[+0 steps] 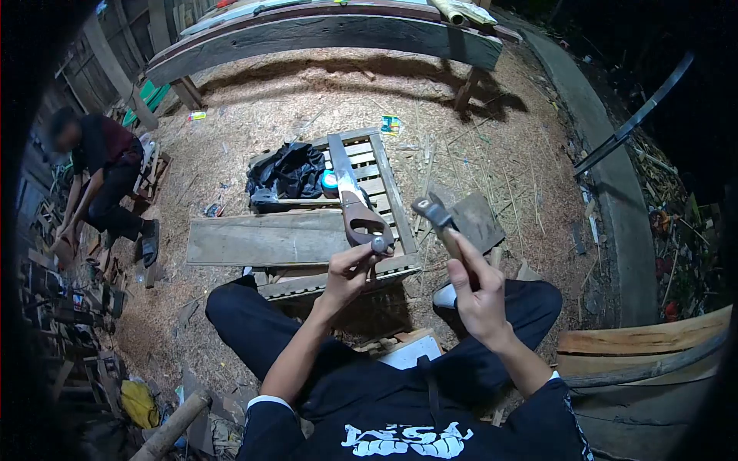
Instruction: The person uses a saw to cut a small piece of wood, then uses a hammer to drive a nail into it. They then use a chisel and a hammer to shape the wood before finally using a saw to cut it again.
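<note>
My right hand point(480, 300) is wrapped around the handle of a hammer point(435, 213), its head raised at upper left of the fist. My left hand point(347, 275) pinches a slim tool with a round grey end point(378, 244), seen nearly end-on; its kind does not show. Just beyond it, a handsaw point(355, 206) with a brown handle lies on a slatted wooden pallet point(377, 165). A wide plank point(265, 240) rests across the pallet's near part. On the pallet's left sit a black plastic bag point(288, 175) and a small blue round container point(330, 182).
A heavy wooden bench point(323, 42) spans the far side. At left another person point(108, 169) sits low, bent forward. Sawdust and wood strips cover the ground point(492, 154). Boards point(646, 353) lean at lower right, and a pole point(173, 426) juts in at lower left.
</note>
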Demonstrator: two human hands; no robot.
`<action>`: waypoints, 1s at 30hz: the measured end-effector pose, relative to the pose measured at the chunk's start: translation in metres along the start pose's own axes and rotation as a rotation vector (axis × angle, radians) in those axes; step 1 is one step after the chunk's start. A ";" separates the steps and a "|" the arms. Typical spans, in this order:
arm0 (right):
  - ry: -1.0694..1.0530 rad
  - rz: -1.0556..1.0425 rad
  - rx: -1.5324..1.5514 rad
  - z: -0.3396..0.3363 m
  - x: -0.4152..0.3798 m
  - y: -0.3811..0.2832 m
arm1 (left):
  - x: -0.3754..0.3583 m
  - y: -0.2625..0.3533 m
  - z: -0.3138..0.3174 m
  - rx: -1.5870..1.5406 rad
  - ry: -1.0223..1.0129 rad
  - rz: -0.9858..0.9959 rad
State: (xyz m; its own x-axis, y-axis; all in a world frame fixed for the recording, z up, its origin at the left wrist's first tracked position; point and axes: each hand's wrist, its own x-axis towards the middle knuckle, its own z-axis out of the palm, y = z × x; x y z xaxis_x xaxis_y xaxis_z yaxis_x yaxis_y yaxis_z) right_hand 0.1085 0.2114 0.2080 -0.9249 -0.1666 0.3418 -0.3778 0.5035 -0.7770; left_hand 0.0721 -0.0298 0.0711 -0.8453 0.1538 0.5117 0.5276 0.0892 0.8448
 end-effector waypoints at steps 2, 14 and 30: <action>-0.019 -0.013 0.037 0.014 0.000 0.011 | 0.001 0.003 -0.002 -0.086 0.029 -0.062; -0.097 0.195 0.094 0.108 0.019 0.078 | -0.009 -0.013 -0.025 0.074 0.107 -0.099; -0.092 0.200 0.039 0.144 0.043 0.133 | -0.032 -0.026 -0.045 -0.322 0.572 -0.431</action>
State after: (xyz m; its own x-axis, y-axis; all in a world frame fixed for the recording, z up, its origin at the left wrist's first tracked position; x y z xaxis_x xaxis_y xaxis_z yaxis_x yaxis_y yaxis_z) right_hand 0.0128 0.1492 0.0433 -0.9809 -0.1439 0.1307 -0.1862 0.5013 -0.8450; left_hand 0.0815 -0.0816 0.0396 -0.9282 -0.3678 0.0557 0.1666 -0.2772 0.9463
